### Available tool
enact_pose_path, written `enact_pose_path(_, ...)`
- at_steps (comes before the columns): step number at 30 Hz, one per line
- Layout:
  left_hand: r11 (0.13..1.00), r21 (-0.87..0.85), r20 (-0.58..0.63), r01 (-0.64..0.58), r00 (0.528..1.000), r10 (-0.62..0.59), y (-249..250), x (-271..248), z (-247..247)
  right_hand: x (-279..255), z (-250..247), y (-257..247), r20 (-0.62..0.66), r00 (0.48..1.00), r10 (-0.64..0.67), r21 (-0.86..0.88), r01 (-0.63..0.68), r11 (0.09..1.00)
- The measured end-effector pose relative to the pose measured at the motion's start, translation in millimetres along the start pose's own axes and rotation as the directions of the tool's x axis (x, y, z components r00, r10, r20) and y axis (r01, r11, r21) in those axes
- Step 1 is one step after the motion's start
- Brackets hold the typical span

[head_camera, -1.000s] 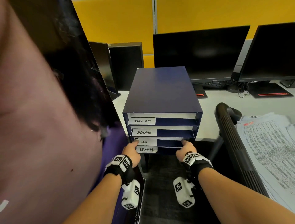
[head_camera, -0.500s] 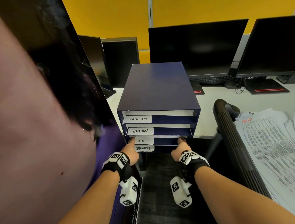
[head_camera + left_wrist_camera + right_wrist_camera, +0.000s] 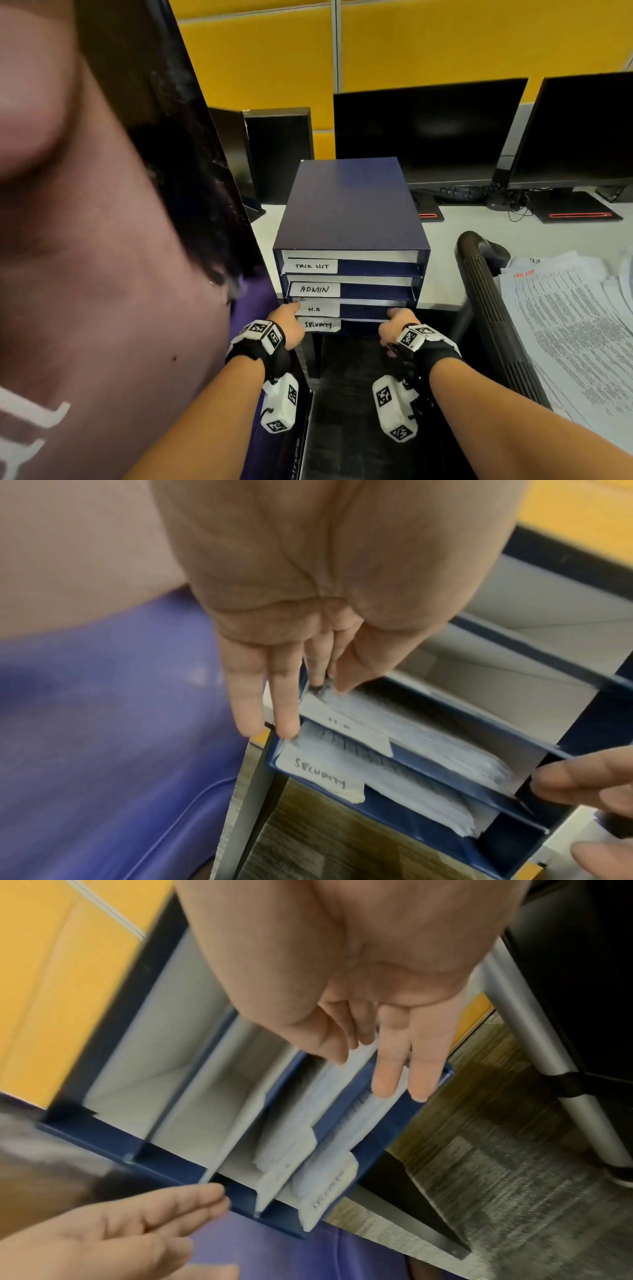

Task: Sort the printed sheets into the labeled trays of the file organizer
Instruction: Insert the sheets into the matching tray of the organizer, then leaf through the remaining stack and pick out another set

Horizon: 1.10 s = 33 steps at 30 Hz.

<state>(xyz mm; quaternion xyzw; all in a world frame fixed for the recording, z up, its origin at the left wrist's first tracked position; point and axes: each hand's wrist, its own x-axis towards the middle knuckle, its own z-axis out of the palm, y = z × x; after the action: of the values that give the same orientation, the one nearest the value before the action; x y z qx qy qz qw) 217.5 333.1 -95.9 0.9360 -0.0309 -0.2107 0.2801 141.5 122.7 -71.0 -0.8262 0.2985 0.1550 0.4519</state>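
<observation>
Dark blue four-tray cardboard file organizer (image 3: 349, 212) stood at the front edge of the white desk (image 3: 513, 236), its lowest trays overhanging that edge. Handwritten white labels, top to bottom: TASK LIST (image 3: 311, 266), ADMIN (image 3: 314, 290), H.R (image 3: 317, 309), SECURITY (image 3: 318, 324).

Both hands were at the H.R tray. The left hand (image 3: 290, 322) was at the tray's left front corner, fingers (image 3: 255, 696) straight and close together, thumb and inner fingers pinching the corner of the printed white sheets (image 3: 411, 723) lying in that tray (blurred, contact not fully clear). The right hand (image 3: 397, 323) was at the tray's right front corner, its fingers (image 3: 400, 1066) extended and pressed on the sheets' edge, thumb on the other side of the stack.

The SECURITY tray also held a stack of printed paper (image 3: 421, 802). The upper two trays looked white inside; their contents could not be told.

More printed sheets (image 3: 575, 329) lay piled on the right, beside a black ribbed chair armrest (image 3: 493, 308). Black monitors (image 3: 428, 133) stood at the desk's rear edge before a yellow partition (image 3: 445, 44). Another person's shoulder and dark hair filled the left of the head view.
</observation>
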Motion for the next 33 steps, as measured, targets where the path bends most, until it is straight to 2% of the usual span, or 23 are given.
enact_pose_path(2, 1.000, -0.010, -0.011, 0.007, 1.000, -0.007, 9, -17, -12, -16, -8, -11, 0.022, 0.999, -0.032, 0.040, 0.032, 0.999)
enact_pose_path(6, 1.000, -0.024, -0.024, -0.019, 1.000, 0.019, 35, -63, -34, -65, -31, -27, 0.152, 0.987, -0.056, 0.298, 0.009, 0.955)
enact_pose_path(11, 0.988, -0.022, -0.049, -0.153, 0.987, 0.152, 97, -122, -54, -122, -90, -35, -0.030, 0.978, -0.209, 0.182, 0.211, 0.960)
enact_pose_path(14, 0.970, -0.077, -0.042, -0.231, 0.973, 0.229, 138, -149, -57, -156, -141, -35, -0.050, 0.975, -0.217, 0.116, 0.221, 0.968)
enact_pose_path(17, 0.956, -0.119, -0.032, -0.269, 0.963, 0.267, 182, -172, -49, -170, -189, -18, -0.165, 0.945, -0.281, -0.139, 0.260, 0.956)
enact_pose_path(19, 0.949, -0.176, 0.027, -0.263, 0.962, 0.271, 210, -185, -37, -172, -216, 3, -0.216, 0.932, -0.290, -0.204, 0.248, 0.947)
enact_pose_path(22, 0.936, -0.298, 0.131, -0.188, 0.963, 0.235, 252, -199, -10, -163, -252, 40, -0.212, 0.943, -0.257, -0.271, 0.196, 0.942)
enact_pose_path(25, 0.937, -0.309, 0.091, -0.162, 0.976, 0.198, 292, -200, 32, -145, -288, 80, -0.191, 0.955, -0.225, -0.318, 0.156, 0.935)
enact_pose_path(29, 0.961, -0.258, 0.078, -0.104, 0.989, 0.128, 331, -186, 95, -110, -325, 134, -0.093, 0.972, -0.214, -0.382, 0.164, 0.910)
enact_pose_path(31, 0.975, -0.212, 0.064, -0.061, 0.995, 0.076, 344, -176, 126, -91, -338, 160, -0.052, 0.978, -0.200, -0.484, 0.151, 0.862)
enact_pose_path(33, 0.987, -0.154, 0.032, -0.036, 0.999, 0.042, 350, -164, 156, -76, -350, 182, 0.000, 0.984, -0.178, -0.614, 0.141, 0.776)
